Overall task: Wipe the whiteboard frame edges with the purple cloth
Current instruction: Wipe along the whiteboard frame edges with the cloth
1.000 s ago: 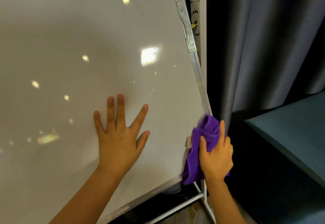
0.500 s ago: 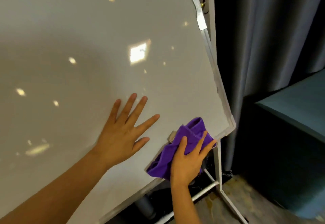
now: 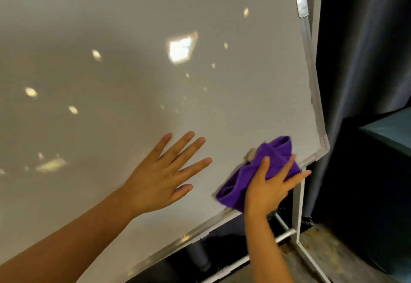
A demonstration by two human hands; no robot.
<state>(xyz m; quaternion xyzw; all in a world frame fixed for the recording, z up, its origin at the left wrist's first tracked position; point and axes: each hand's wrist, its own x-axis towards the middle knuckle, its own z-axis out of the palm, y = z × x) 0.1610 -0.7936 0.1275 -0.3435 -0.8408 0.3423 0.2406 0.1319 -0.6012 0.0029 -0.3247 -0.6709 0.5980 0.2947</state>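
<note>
A large whiteboard (image 3: pixel 155 82) fills most of the view, with a silver frame running down its right edge (image 3: pixel 312 82) and along its bottom edge (image 3: pixel 200 229). My left hand (image 3: pixel 162 176) lies flat on the board surface, fingers spread. My right hand (image 3: pixel 266 189) presses a bunched purple cloth (image 3: pixel 264 167) against the bottom frame, just left of the lower right corner (image 3: pixel 323 145). The cloth covers a short stretch of the frame and a small pale tag beside it.
White metal stand legs (image 3: pixel 298 216) and a crossbar (image 3: pixel 282 236) sit under the board. A dark grey curtain (image 3: pixel 360 49) hangs at the right. A teal-topped surface (image 3: pixel 391 127) juts in at the right edge. Floor shows below.
My right hand with the cloth has come down the right frame edge, rounded the lower corner and now rests on the bottom edge. My left hand has stayed flat on the board.
</note>
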